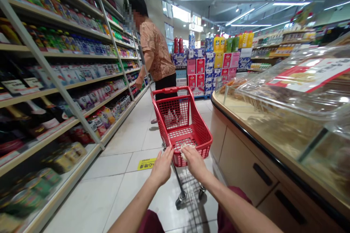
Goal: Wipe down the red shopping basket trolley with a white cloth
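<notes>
A small red plastic shopping cart [197, 131] stands in the aisle in front of me, its handle [172, 90] at the far end. At the near left corner of the basket, my left hand [162, 167] rests with fingers stretched along the rim, holding nothing that I can see. My right hand [194, 161] presses a crumpled white cloth [183, 153] against the near rim; its fingers are closed over the cloth. The basket's grid bottom [182, 135] shows.
Shelves of bottles and cans [82, 54] line the left. A person in a patterned shirt [157, 43] stands beyond the cart. A counter [240, 145] with clear food boxes [273, 105] runs along the right. Stacked drink cartons [197, 80] stand ahead; a yellow sticker [146, 164] marks the floor.
</notes>
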Available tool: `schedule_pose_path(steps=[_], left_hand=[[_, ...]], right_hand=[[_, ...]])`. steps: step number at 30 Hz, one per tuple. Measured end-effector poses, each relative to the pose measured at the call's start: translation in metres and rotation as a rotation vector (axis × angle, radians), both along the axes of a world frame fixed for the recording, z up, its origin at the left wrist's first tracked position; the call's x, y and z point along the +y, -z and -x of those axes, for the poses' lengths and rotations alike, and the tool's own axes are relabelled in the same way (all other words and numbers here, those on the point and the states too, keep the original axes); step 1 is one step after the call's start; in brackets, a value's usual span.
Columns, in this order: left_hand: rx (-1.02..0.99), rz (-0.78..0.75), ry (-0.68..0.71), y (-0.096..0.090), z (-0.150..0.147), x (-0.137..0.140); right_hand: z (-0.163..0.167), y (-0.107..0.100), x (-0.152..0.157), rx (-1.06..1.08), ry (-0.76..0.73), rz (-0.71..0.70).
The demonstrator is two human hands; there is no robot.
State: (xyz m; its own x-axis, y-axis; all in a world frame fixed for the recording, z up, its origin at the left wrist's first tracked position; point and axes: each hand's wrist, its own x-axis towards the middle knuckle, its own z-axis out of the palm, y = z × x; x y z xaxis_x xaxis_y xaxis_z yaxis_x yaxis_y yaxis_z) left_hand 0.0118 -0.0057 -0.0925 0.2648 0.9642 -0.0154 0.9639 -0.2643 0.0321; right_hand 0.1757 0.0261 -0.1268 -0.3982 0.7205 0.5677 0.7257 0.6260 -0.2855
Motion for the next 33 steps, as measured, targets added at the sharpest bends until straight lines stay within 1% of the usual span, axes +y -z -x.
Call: schedule_pose_path(steps=[2, 4, 6, 7, 9, 13, 15, 17, 19, 21, 22, 23, 26, 27, 28, 30, 32, 33], left_hand=[[-0.002, -0.004, 0.011, 0.003, 0.001, -0.002], [0.006, -0.024, 0.003, 0.003, 0.001, -0.006], [0.024, -0.049, -0.004, 0.001, 0.003, -0.01], [0.035, -0.057, -0.003, -0.001, 0.004, -0.012], [0.049, -0.061, 0.002, -0.004, 0.006, -0.015], [0.02, -0.091, 0.011, -0.007, 0.003, -0.015], [-0.016, -0.122, 0.019, -0.007, -0.005, -0.012], [-0.051, -0.106, 0.015, -0.006, -0.017, -0.008], [-0.068, -0.063, 0.003, -0.005, -0.026, -0.006], [-0.068, -0.041, -0.009, -0.003, -0.031, -0.005], [-0.067, -0.037, -0.008, -0.003, -0.032, -0.005], [-0.069, -0.029, -0.003, -0.003, -0.033, -0.006], [-0.099, -0.009, 0.023, -0.002, -0.036, -0.008], [-0.114, -0.004, 0.028, -0.001, -0.038, -0.009], [-0.129, 0.001, 0.032, -0.001, -0.041, -0.01], [-0.157, 0.002, 0.028, 0.001, -0.046, -0.012], [-0.18, -0.001, 0.019, 0.003, -0.05, -0.012], [-0.191, -0.006, 0.013, 0.003, -0.051, -0.012]], right_hand=[[0.009, 0.004, -0.003, 0.013, 0.01, -0.009], [0.02, 0.011, -0.007, 0.022, -0.018, -0.042], [0.019, 0.018, -0.008, 0.011, -0.059, -0.096], [0.012, 0.02, -0.008, 0.001, -0.066, -0.123], [-0.016, 0.023, -0.002, -0.01, -0.041, -0.16], [-0.084, 0.021, 0.019, 0.084, 0.167, -0.198], [-0.099, 0.03, 0.022, 0.136, 0.229, -0.21], [-0.099, 0.051, 0.016, 0.16, 0.227, -0.208], [-0.093, 0.077, 0.003, 0.149, 0.181, -0.18], [-0.088, 0.096, -0.009, 0.124, 0.124, -0.143], [-0.088, 0.098, -0.012, 0.127, 0.109, -0.137], [-0.088, 0.095, -0.011, 0.145, 0.109, -0.147], [-0.094, 0.074, 0.0, 0.276, 0.201, -0.237], [-0.095, 0.07, 0.004, 0.31, 0.227, -0.258], [-0.095, 0.071, 0.005, 0.331, 0.244, -0.265], [-0.095, 0.084, 0.0, 0.32, 0.24, -0.242], [-0.095, 0.101, -0.012, 0.268, 0.194, -0.199], [-0.097, 0.106, -0.018, 0.252, 0.176, -0.181]])
